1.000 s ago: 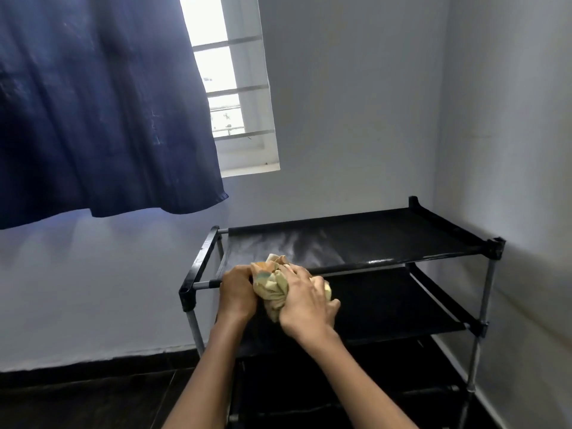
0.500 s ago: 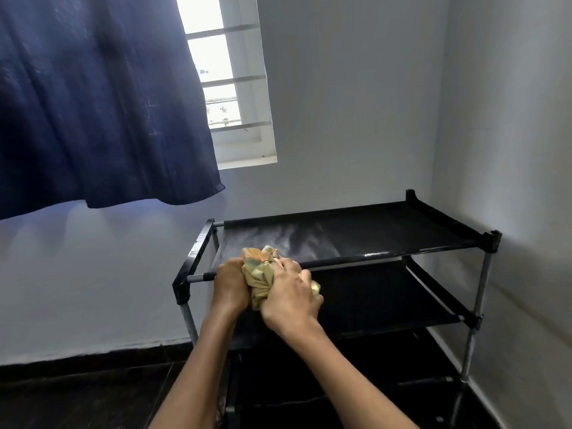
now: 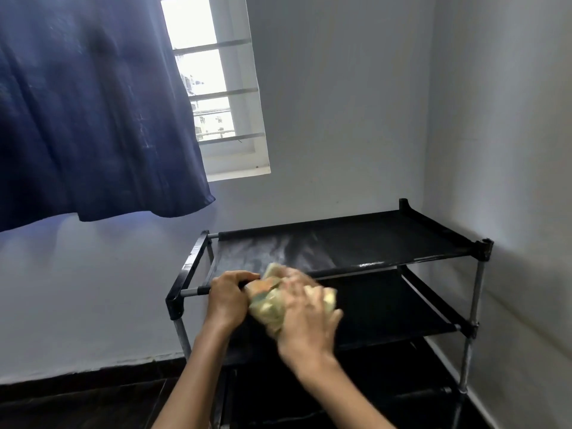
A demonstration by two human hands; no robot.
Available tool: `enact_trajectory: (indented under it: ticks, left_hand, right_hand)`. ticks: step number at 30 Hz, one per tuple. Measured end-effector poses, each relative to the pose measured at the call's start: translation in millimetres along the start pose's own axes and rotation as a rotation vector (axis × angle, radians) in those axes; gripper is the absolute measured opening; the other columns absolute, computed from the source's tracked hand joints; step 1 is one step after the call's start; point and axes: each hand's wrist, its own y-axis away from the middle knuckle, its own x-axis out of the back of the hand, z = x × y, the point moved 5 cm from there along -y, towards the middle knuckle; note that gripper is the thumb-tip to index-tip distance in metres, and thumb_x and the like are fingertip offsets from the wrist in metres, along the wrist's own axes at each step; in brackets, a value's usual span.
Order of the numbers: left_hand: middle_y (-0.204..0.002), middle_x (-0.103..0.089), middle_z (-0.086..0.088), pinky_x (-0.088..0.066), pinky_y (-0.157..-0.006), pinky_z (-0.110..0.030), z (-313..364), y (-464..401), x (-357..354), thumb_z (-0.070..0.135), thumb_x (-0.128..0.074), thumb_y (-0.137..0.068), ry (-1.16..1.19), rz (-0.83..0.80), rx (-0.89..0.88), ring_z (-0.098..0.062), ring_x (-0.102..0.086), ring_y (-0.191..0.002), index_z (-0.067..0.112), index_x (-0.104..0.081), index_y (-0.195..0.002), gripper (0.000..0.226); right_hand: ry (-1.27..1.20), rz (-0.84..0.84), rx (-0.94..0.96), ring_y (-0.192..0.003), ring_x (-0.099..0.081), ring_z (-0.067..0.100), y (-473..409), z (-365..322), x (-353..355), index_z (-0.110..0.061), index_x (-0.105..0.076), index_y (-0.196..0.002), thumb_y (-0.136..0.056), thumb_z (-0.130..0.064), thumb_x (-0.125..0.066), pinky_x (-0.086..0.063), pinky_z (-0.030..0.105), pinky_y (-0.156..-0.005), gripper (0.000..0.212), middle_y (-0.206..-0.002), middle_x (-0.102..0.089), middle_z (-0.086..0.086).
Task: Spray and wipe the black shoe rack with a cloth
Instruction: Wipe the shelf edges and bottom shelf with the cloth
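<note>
The black shoe rack (image 3: 387, 239) stands in the room's right corner, with fabric shelves on grey metal poles. My left hand (image 3: 227, 300) grips the front bar of the top shelf near its left end. My right hand (image 3: 306, 317), blurred by motion, holds a bunched yellowish patterned cloth (image 3: 267, 300) against the same front bar, right beside the left hand. Pale wet streaks show on the top shelf behind the cloth. No spray bottle is in view.
A dark blue curtain (image 3: 93, 119) hangs at the upper left, partly over a barred window (image 3: 216, 97). White walls close in behind and to the right of the rack. The floor (image 3: 77, 404) is dark.
My right hand has slid the cloth a little to the right along the front bar. The left hand keeps its grip on the bar. The camera view shifted slightly.
</note>
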Motion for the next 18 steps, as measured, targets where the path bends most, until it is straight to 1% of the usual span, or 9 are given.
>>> enact_trajectory:
  ticks: [2,4,7,10,12,14,15,16,18]
  left_hand:
    - [-0.078,-0.072,0.004,-0.054,-0.068,-0.026,-0.2,1.5,1.0,0.003,-0.064,-0.081,0.041,-0.017,-0.001,-0.011,-0.067,-0.074,0.018,-0.076,-0.081,0.02]
    - [-0.08,-0.072,0.002,-0.053,-0.068,-0.022,-2.0,0.0,1.3,-0.001,-0.065,-0.08,0.067,-0.021,-0.005,-0.01,-0.067,-0.074,0.015,-0.076,-0.083,0.02]
    - [-0.098,-0.072,-0.006,-0.046,-0.083,-0.021,-4.4,-2.6,0.3,0.002,-0.071,-0.078,0.027,0.004,0.007,-0.012,-0.063,-0.087,0.007,-0.074,-0.097,0.02]
    - [-0.105,-0.071,-0.006,-0.046,-0.089,-0.024,-6.2,-2.3,-1.2,0.006,-0.071,-0.08,0.01,-0.022,0.012,-0.012,-0.061,-0.091,0.009,-0.072,-0.102,0.023]
    - [-0.111,-0.069,-0.005,-0.046,-0.092,-0.026,-5.0,-3.2,-1.7,0.007,-0.069,-0.082,0.006,-0.057,0.001,-0.013,-0.062,-0.097,0.017,-0.069,-0.11,0.029]
    - [-0.121,-0.064,0.0,-0.042,-0.102,-0.034,-0.3,-6.5,-10.6,0.011,-0.066,-0.086,-0.005,-0.133,-0.009,-0.017,-0.059,-0.113,0.031,-0.055,-0.126,0.046]
    - [-0.126,-0.061,0.003,-0.035,-0.109,-0.042,4.3,-8.8,-17.9,0.017,-0.065,-0.087,-0.064,-0.165,-0.014,-0.018,-0.055,-0.119,0.036,-0.047,-0.133,0.052]
    - [-0.129,-0.059,0.008,-0.022,-0.114,-0.049,10.1,-10.7,-26.4,0.023,-0.063,-0.089,-0.154,-0.181,-0.019,-0.017,-0.052,-0.124,0.039,-0.043,-0.135,0.053]
    - [-0.126,-0.061,0.009,0.005,-0.114,-0.053,22.2,-10.7,-44.1,0.024,-0.056,-0.092,-0.273,-0.157,-0.048,-0.014,-0.051,-0.124,0.04,-0.051,-0.13,0.041]
  right_hand:
    - [-0.008,-0.093,0.104,-0.13,-0.022,0.026,7.5,-16.7,-16.1,-0.035,-0.023,-0.144,-0.083,-0.027,-0.067,-0.029,0.052,-0.096,0.075,-0.154,-0.008,-0.016]
    - [0.029,-0.078,0.127,-0.132,-0.021,0.025,7.3,-8.9,-14.9,-0.037,-0.022,-0.143,-0.08,-0.023,-0.071,-0.03,0.051,-0.096,0.081,-0.154,-0.007,-0.018]
    - [0.019,0.006,0.014,-0.129,-0.025,0.019,4.1,29.4,6.6,-0.04,-0.025,-0.142,-0.085,-0.021,-0.063,-0.033,0.047,-0.094,0.071,-0.151,-0.015,-0.023]
    - [-0.062,0.154,-0.15,-0.129,-0.028,0.015,0.3,68.6,41.4,-0.042,-0.03,-0.14,-0.085,-0.034,-0.064,-0.038,0.047,-0.088,0.066,-0.149,-0.022,-0.024]
    - [-0.054,0.253,-0.192,-0.132,-0.026,0.017,-3.9,80.6,58.1,-0.04,-0.032,-0.14,-0.078,-0.04,-0.071,-0.04,0.049,-0.087,0.072,-0.148,-0.026,-0.02]
    - [-0.068,0.209,-0.141,-0.135,-0.023,0.019,-10.7,74.5,57.0,-0.038,-0.028,-0.142,-0.079,-0.04,-0.07,-0.039,0.053,-0.091,0.076,-0.149,-0.025,-0.016]
    - [-0.058,0.152,-0.084,-0.135,-0.022,0.02,-12.8,64.9,49.6,-0.037,-0.025,-0.144,-0.08,-0.038,-0.068,-0.038,0.053,-0.093,0.076,-0.151,-0.021,-0.015]
    - [-0.024,0.106,-0.022,-0.134,-0.022,0.022,-12.6,54.7,39.7,-0.037,-0.022,-0.145,-0.081,-0.037,-0.065,-0.039,0.05,-0.094,0.077,-0.153,-0.018,-0.014]
    - [0.026,0.083,0.058,-0.133,-0.023,0.025,-9.3,44.3,23.7,-0.037,-0.019,-0.145,-0.081,-0.034,-0.064,-0.041,0.042,-0.092,0.079,-0.155,-0.013,-0.013]
